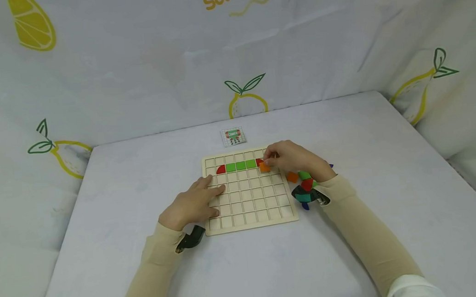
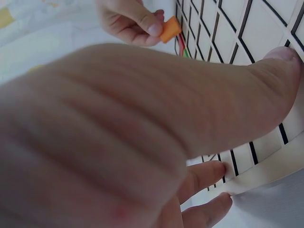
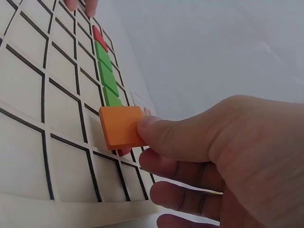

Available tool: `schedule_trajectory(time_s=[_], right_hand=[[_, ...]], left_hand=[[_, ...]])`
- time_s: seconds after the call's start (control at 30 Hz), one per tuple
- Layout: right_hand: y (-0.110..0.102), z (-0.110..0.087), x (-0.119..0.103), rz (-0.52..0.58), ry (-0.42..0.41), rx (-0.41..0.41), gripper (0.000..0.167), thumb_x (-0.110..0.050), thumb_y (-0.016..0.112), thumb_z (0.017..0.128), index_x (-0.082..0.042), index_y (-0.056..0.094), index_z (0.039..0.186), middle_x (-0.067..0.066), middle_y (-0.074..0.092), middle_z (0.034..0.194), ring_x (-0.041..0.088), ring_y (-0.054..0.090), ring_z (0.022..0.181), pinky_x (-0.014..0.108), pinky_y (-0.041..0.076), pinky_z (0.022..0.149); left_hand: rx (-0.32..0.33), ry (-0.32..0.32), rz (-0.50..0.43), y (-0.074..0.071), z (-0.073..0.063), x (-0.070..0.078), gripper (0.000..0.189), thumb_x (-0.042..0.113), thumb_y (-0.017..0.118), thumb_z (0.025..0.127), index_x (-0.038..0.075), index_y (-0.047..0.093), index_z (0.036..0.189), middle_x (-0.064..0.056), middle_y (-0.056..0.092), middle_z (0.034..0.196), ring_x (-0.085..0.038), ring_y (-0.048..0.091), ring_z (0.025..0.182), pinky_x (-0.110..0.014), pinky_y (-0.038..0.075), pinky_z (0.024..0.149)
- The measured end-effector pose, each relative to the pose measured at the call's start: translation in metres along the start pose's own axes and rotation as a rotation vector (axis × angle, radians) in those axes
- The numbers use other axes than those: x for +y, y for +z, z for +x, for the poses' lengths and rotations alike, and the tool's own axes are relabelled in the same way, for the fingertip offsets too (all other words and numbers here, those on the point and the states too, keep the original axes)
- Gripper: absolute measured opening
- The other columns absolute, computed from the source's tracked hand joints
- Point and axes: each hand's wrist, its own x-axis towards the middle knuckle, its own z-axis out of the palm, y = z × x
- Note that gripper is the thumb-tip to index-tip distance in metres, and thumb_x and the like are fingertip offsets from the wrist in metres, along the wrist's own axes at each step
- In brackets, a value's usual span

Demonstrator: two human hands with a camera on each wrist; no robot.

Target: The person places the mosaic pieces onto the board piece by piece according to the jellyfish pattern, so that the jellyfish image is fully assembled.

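While right fingers (image 3: 173,137) pinch orange tile (image 3: 119,126), left fingers (image 1: 216,190) splay; blue blocks (image 1: 305,206): head view only.

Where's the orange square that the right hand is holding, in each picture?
Head: the orange square is just right of the middle, by the right hand.
Left wrist: it's near the top, just right of the middle.
Right wrist: it's big, a little left of the middle.
Shared landmark: the pale grid board shows in all three.

Beige sleeves (image 1: 366,236) (black curved wrist mounts (image 1: 193,237))
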Motion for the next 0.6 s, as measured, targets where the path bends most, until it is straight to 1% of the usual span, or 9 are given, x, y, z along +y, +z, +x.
schedule_trajectory(time_s=[0.1,0.23,0.43,0.6], right_hand=[[0.004,0.003,0.000,-0.004,0.000,-0.008,0.012,-0.017,0.061,0.101,-0.011,0.072,0.103,0.005,0.070,0.098,0.021,0.055,0.084,0.030,0.047,0.072],[0.008,0.004,0.001,-0.037,-0.015,-0.012,0.013,-0.018,0.061,0.101,-0.010,0.072,0.103,0.005,0.070,0.099,0.020,0.055,0.084,0.031,0.047,0.074],[0.012,0.007,0.003,-0.066,-0.006,-0.018,0.013,-0.020,0.062,0.101,-0.011,0.072,0.102,0.005,0.071,0.099,0.019,0.056,0.084,0.031,0.048,0.076],[0.012,0.006,0.003,-0.067,-0.002,-0.017,0.014,-0.023,0.064,0.100,-0.011,0.072,0.102,0.005,0.072,0.100,0.019,0.057,0.085,0.030,0.049,0.078]], left_hand=[[-0.003,-0.002,-0.011,-0.001,-0.001,0.000,0.069,0.030,0.073,0.093,0.025,0.044,0.155,-0.015,0.018,0.170,-0.039,0.016,0.158,-0.072,0.039,0.108],[-0.006,-0.005,-0.015,0.000,-0.001,0.001,0.069,0.029,0.073,0.093,0.025,0.043,0.155,-0.015,0.017,0.170,-0.039,0.016,0.158,-0.072,0.039,0.108],[-0.006,-0.001,0.004,0.001,-0.001,0.001,0.069,0.029,0.072,0.094,0.024,0.042,0.156,-0.016,0.016,0.170,-0.040,0.016,0.157,-0.072,0.038,0.108],[-0.007,-0.001,0.006,-0.001,-0.001,0.001,0.069,0.028,0.072,0.094,0.024,0.042,0.156,-0.016,0.016,0.170,-0.041,0.015,0.157,-0.073,0.038,0.108]])
